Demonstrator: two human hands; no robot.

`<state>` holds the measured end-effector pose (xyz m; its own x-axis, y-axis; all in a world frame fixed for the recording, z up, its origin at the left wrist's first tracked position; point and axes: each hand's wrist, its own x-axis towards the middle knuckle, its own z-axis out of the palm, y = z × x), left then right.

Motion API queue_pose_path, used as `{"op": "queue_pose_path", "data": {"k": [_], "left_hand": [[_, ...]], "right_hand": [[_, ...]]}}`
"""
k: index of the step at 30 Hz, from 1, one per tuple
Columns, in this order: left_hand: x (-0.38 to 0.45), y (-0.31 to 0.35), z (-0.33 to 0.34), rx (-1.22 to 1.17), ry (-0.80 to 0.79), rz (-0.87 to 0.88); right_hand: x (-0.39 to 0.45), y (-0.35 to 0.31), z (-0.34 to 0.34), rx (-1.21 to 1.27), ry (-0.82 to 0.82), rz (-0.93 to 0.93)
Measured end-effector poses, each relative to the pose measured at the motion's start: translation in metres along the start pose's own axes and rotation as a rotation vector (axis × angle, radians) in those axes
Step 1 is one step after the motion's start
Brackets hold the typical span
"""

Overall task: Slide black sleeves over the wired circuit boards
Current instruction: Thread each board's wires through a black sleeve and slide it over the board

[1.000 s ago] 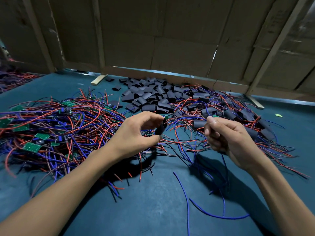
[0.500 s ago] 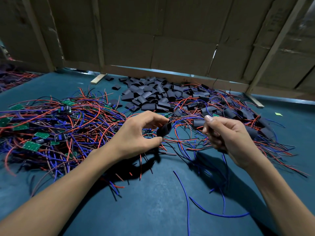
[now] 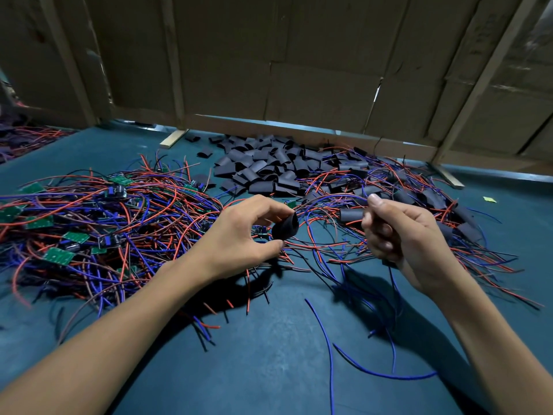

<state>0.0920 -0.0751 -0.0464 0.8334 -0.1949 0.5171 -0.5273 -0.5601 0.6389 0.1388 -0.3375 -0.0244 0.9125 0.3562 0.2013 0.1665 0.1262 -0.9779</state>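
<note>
Table: a flat surface covered with dark teal cloth, on which everything lies.
Wall: a brown cardboard partition with pale wooden slats stands along the far edge of the table.
Board heap: a wide tangle of red and blue wires with small green circuit boards fills the left side; no box or tray holds it, it lies loose on the cloth.
Sleeved heap: on the right, more red and blue wires with black covered ends spread behind the right hand.
Sleeve pile: short flat black tube sleeves lie heaped at the far middle, near the wall (also in no container).
Left hand: thumb and fingertips pinch one black sleeve, squeezed so its mouth is round, above the wires.
Right hand: fingers curled closed around a bundle of thin blue wires that hang down to the cloth; whether a board sits inside the fist, I cannot tell.
</note>
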Motion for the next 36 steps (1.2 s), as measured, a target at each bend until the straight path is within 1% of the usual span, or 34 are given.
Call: {"op": "queue_pose_path", "data": {"k": [11, 14, 17, 19, 20, 21, 23, 25, 27, 29, 31, 34, 36], "left_hand": [[-0.001, -0.001, 0.003, -0.09, 0.03, -0.037], [0.0, 0.0, 0.004, -0.079, 0.037, -0.027], [-0.001, 0.002, 0.003, -0.015, 0.042, 0.043], [-0.001, 0.003, 0.003, 0.09, 0.018, 0.156], [-0.001, 0.003, 0.002, 0.143, 0.004, 0.214], [-0.001, 0.004, 0.003, 0.182, -0.006, 0.257], [0.0, 0.005, 0.003, 0.23, -0.008, 0.307], [0.0, 0.006, 0.002, 0.26, 0.007, 0.32], [0.0, 0.006, 0.0, 0.282, 0.02, 0.32], [0.0, 0.006, -0.002, 0.3, 0.026, 0.323], [0.0, 0.008, -0.002, 0.309, 0.03, 0.322], [0.0, 0.009, -0.001, 0.327, 0.039, 0.321], [0.0, 0.009, -0.001, 0.345, 0.037, 0.32]], "right_hand": [[-0.001, 0.002, -0.001, -0.104, -0.019, -0.018], [-0.002, 0.002, 0.001, -0.187, -0.029, -0.045], [-0.005, 0.002, 0.004, -0.394, -0.054, -0.119], [-0.008, 0.005, 0.011, -0.558, -0.093, -0.178], [-0.009, 0.006, 0.015, -0.596, -0.11, -0.191], [-0.009, 0.008, 0.02, -0.596, -0.123, -0.18], [-0.009, 0.009, 0.028, -0.5, -0.154, -0.118], [-0.008, 0.008, 0.031, -0.294, -0.155, -0.056], [-0.006, 0.006, 0.031, -0.05, -0.11, -0.004], [-0.005, 0.005, 0.029, 0.117, -0.072, 0.022], [-0.004, 0.006, 0.028, 0.143, -0.045, 0.019], [-0.006, 0.009, 0.031, 0.04, 0.022, -0.01], [-0.006, 0.011, 0.033, -0.064, 0.048, -0.078]]}}
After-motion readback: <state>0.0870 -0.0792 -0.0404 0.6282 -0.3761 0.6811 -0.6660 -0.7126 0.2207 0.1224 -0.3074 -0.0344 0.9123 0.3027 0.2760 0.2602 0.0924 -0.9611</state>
